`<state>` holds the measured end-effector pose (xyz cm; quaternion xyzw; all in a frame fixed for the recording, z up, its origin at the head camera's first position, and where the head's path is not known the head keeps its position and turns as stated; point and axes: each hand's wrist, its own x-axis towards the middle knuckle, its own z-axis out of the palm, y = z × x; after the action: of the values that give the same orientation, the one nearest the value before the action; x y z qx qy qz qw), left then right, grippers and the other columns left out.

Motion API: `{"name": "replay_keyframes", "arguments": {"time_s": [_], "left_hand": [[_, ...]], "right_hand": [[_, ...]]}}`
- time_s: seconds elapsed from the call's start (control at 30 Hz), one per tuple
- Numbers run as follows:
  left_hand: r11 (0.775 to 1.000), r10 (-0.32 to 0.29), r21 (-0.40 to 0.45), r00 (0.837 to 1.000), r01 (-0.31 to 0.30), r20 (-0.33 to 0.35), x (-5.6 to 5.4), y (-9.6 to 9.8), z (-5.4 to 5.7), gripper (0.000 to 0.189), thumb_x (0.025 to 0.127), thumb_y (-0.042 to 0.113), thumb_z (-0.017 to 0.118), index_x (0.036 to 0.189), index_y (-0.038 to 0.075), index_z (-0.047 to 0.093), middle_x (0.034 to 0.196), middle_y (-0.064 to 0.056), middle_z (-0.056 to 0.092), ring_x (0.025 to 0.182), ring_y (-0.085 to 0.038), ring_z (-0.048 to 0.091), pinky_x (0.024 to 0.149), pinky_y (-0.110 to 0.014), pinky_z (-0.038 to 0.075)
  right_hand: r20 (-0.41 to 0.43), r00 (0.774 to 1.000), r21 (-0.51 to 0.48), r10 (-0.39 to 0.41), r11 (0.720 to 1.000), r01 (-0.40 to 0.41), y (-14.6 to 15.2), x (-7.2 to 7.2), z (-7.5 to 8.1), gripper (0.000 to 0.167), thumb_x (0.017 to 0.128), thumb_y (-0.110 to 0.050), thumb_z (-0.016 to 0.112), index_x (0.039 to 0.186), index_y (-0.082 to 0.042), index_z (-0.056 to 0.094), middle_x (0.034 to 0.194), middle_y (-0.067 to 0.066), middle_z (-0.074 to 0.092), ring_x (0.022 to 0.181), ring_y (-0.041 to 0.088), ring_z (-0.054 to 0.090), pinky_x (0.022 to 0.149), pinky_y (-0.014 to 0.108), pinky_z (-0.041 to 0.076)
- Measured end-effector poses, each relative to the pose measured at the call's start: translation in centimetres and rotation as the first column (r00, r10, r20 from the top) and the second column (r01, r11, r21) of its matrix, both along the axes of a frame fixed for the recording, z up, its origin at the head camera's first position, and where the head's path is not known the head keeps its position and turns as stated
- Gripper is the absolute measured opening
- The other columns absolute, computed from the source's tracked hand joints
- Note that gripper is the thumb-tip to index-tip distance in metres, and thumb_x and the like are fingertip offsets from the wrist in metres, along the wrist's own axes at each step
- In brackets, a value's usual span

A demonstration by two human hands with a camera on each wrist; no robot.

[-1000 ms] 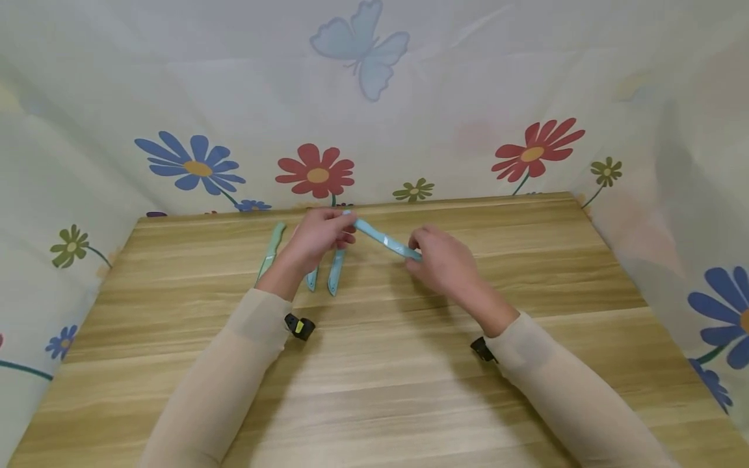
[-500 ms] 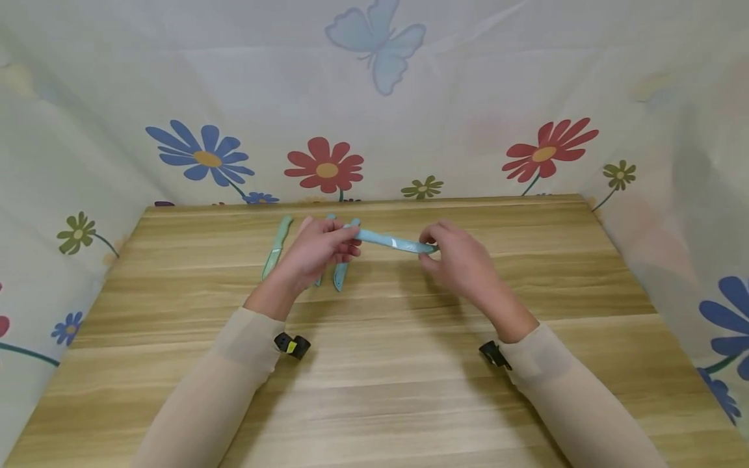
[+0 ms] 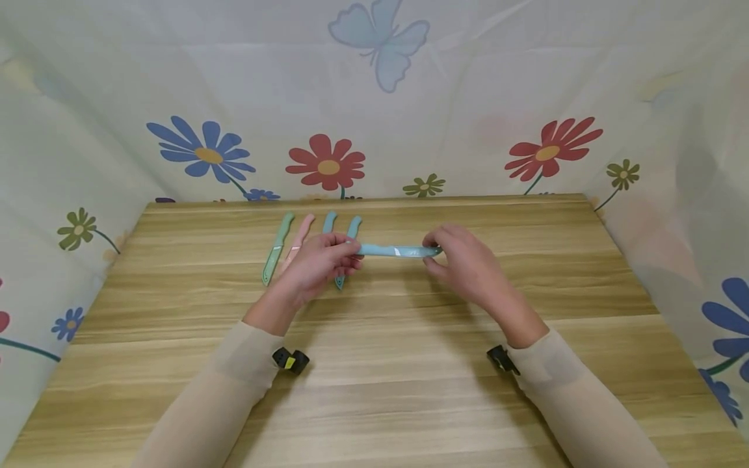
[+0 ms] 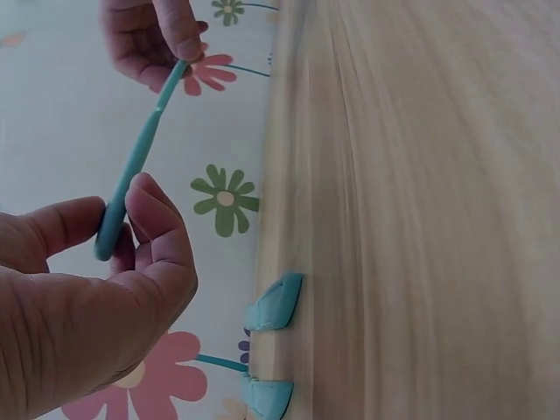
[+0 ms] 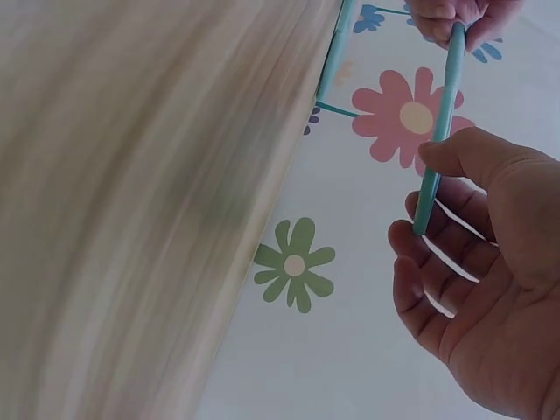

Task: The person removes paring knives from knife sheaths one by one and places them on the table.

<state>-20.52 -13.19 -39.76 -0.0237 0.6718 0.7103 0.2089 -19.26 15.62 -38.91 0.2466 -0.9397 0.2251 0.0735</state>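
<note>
A light blue sheathed knife (image 3: pixel 392 251) is held level above the table between both hands. My left hand (image 3: pixel 320 263) pinches its handle end between thumb and fingers, as the left wrist view also shows on the knife (image 4: pixel 138 162). At the other end, the right hand (image 3: pixel 468 266) pinches the tip of the sheath; in the right wrist view, its thumb and fingers hold the narrow end of the knife (image 5: pixel 449 96). Behind the left hand lie two blue knives, one (image 3: pixel 329 222) mostly covered by it, the other (image 3: pixel 354 227) partly.
A green sheathed knife (image 3: pixel 277 250) and a pink knife (image 3: pixel 302 233) lie side by side left of the blue ones, handles toward the back. The wooden table (image 3: pixel 386 390) ends at a flower-printed curtain (image 3: pixel 468 97). Small dark cameras sit at both wrists.
The held knife has turned from slanting down to the right to nearly level, and both hands have come slightly nearer. More of the knives lying on the table shows now.
</note>
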Motion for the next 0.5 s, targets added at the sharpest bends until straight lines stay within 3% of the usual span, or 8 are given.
{"name": "replay_keyframes", "arguments": {"time_s": [0.3, 0.5], "left_hand": [[1.000, -0.005, 0.013, 1.000, 0.005, 0.014, 0.54, 0.05, -0.44, 0.025, 0.109, 0.016, 0.062, 0.124, -0.003, 0.058, 0.115, -0.022, 0.068, 0.100, -0.028, 0.071, 0.081, -0.029, 0.059], [0.999, -0.025, 0.042, 1.000, 0.025, 0.013, 0.96, 0.12, -0.59, 0.029, 0.109, 0.012, 0.061, 0.129, -0.009, 0.055, 0.121, -0.028, 0.066, 0.112, -0.038, 0.070, 0.088, -0.031, 0.060]], "right_hand": [[-0.061, 0.996, 0.016, 0.066, 0.998, -0.065, 0.46, 0.08, -0.30, 0.020, 0.094, -0.011, 0.081, 0.112, -0.004, 0.076, 0.106, 0.005, 0.069, 0.099, 0.023, 0.065, 0.086, 0.040, 0.058], [-0.072, 0.992, 0.005, 0.100, 0.995, -0.100, 0.75, 0.13, -0.61, 0.021, 0.094, -0.009, 0.081, 0.113, -0.003, 0.076, 0.106, 0.007, 0.069, 0.101, 0.024, 0.065, 0.088, 0.041, 0.057]]}}
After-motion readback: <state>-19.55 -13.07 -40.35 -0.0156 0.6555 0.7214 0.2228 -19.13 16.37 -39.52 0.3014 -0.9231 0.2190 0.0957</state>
